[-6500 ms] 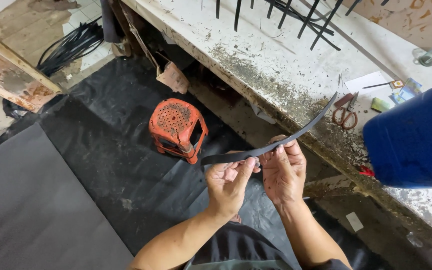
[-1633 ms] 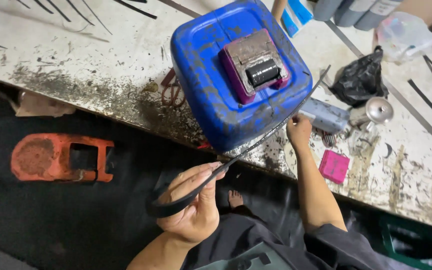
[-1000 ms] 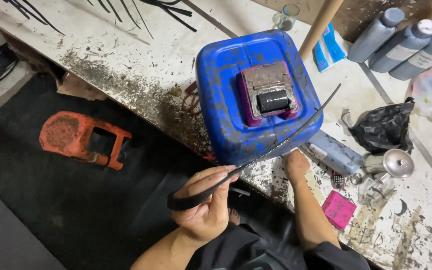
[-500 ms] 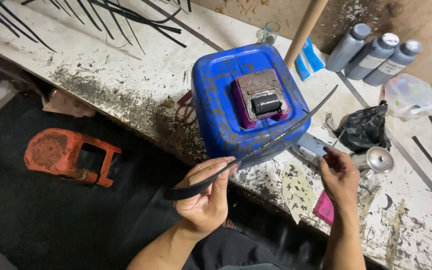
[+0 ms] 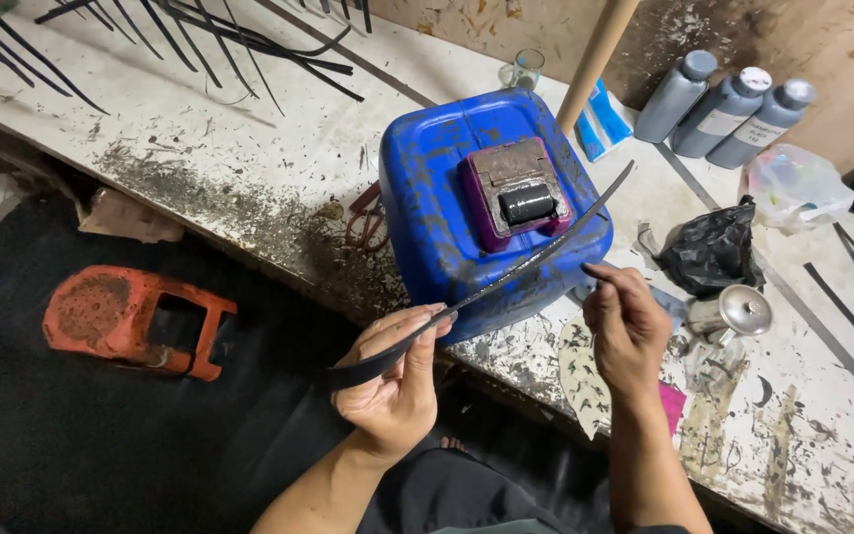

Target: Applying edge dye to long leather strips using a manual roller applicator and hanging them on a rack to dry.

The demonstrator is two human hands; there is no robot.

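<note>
Left hand [image 5: 394, 381], one: fingers curled and pinched on long flat black rubber strip [image 5: 486, 288], one, near its lower end; strip rising diagonally up-right across front of blue plastic jerrycan [image 5: 437, 218], upper tip free above worktop. Right hand [image 5: 627, 331], one: fingers drawn together, tips pinching something thin and small, too little shown to identify; hand just below strip's upper half, contact with strip not discernible. Blue plastic jerrycan, one, lying flat on stained white worktop [image 5: 249, 178], paint-scuffed, bearing purple rectangular tray [image 5: 509, 188], one, with black cylindrical roller [image 5: 527, 205], one, inside. Grey cylindrical bottles [image 5: 726, 109], three, upright in row at far right rear, touching or nearly so. Clear small glass [image 5: 523, 69], one, behind jerrycan. Tan round wooden pole [image 5: 595, 59], one, leaning up from behind jerrycan. Crumpled black plastic bag [image 5: 712, 252], one, right of jerrycan. Silver metal tin [image 5: 733, 311], one, on its side, just below bag. Clear plastic bag [image 5: 793, 183], one, near bottles. Thin black strips [image 5: 200, 35], many, uncounted, spread over rear left of worktop. Red-handled scissors [image 5: 366, 216], one pair, just left of jerrycan. Orange plastic stool [image 5: 135, 318], one, overturned on black floor sheet [image 5: 51, 435], well left of left hand.
</note>
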